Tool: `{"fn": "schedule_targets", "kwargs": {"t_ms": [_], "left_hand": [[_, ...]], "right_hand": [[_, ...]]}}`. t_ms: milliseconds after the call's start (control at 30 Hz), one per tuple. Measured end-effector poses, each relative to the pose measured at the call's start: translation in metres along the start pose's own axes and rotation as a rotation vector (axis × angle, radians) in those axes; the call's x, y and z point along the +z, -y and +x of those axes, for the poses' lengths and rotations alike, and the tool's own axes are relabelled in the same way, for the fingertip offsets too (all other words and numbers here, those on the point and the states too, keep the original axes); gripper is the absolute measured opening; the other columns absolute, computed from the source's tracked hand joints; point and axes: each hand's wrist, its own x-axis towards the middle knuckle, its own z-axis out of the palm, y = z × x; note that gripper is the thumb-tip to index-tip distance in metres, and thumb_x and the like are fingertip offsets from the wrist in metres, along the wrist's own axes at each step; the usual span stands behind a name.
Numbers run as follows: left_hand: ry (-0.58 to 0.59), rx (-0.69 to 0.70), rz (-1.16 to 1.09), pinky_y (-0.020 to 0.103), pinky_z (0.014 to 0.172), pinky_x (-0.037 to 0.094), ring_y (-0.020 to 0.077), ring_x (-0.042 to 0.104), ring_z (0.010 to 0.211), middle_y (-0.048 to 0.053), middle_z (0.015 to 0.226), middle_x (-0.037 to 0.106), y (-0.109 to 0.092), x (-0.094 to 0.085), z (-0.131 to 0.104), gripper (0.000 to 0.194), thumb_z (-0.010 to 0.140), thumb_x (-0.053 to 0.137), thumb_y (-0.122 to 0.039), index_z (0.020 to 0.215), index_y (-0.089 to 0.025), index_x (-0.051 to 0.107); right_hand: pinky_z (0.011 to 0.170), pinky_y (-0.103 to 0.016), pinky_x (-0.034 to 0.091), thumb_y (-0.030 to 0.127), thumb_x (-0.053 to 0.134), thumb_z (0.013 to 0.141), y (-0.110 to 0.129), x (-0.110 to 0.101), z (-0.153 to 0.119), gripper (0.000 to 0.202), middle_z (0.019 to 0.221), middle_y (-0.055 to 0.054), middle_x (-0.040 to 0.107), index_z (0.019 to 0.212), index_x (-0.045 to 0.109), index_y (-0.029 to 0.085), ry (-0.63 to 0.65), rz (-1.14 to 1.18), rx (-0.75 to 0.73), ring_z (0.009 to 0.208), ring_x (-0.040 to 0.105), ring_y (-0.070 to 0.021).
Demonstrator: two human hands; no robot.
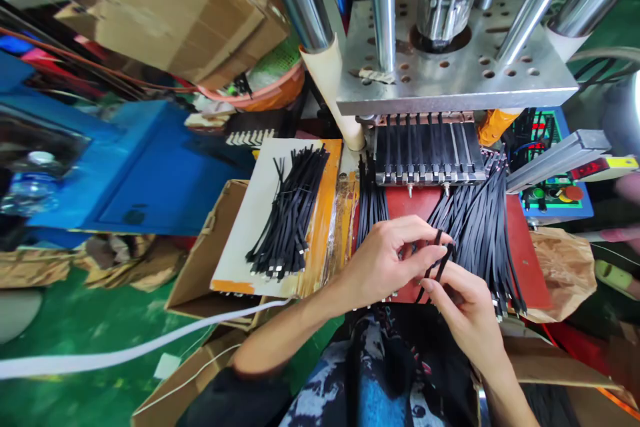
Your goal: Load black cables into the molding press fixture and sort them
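My left hand (395, 257) pinches a thin black cable (441, 267) between thumb and fingers over the front of the red work surface (530, 247). Just right of it and slightly lower, my right hand (465, 300) has its fingers closed on black cable too; whether it is one cable or two is unclear. Behind the hands, a press fixture (430, 147) holds several black cables side by side. A large pile of black cables (475, 233) lies to the right of the fixture's front, and a smaller bunch (371, 203) lies to the left.
On a white board (240, 213) at the left lies a bundle of black cables (293, 213). A metal press plate (460, 93) stands above the fixture. A control box (560, 197) is at the right. Cardboard boxes (205, 267) stand beside the bench, and a white cord crosses at lower left.
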Motion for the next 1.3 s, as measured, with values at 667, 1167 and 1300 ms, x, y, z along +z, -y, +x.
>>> {"fn": "schedule_targets", "kwargs": {"t_ms": [667, 1167, 1300], "left_hand": [[0.071, 0.045, -0.141, 0.027, 0.074, 0.05, 0.0145, 0.064, 0.078, 0.003, 0.083, 0.07, -0.001, -0.009, 0.031, 0.024, 0.098, 0.073, -0.03, 0.081, -0.015, 0.078], [-0.396, 0.208, 0.482, 0.029, 0.08, 0.052, 0.0142, 0.066, 0.074, 0.006, 0.092, 0.072, 0.052, -0.01, 0.195, 0.017, 0.105, 0.058, -0.018, 0.094, -0.013, 0.07], [-0.332, 0.411, 0.498, 0.032, 0.088, 0.061, 0.0177, 0.075, 0.096, 0.017, 0.13, 0.07, 0.058, -0.011, 0.173, 0.034, 0.106, 0.055, -0.022, 0.137, -0.009, 0.061]], "right_hand": [[0.061, -0.025, 0.043, 0.031, 0.065, 0.104, 0.0, 0.015, 0.019, 0.036, 0.07, 0.002, 0.052, 0.071, 0.054, 0.022, -0.118, 0.026, -0.044, 0.064, 0.05, -0.0127], [0.051, -0.024, 0.036, 0.062, 0.066, 0.094, 0.008, -0.126, 0.161, 0.05, 0.053, 0.006, 0.054, 0.071, 0.071, 0.018, 0.076, -0.298, -0.065, 0.048, 0.048, -0.0072], [0.054, -0.028, 0.033, 0.061, 0.049, 0.1, -0.004, -0.13, 0.22, 0.059, 0.064, 0.005, 0.062, 0.084, 0.075, 0.011, 0.102, -0.292, -0.158, 0.052, 0.049, -0.004]]}}
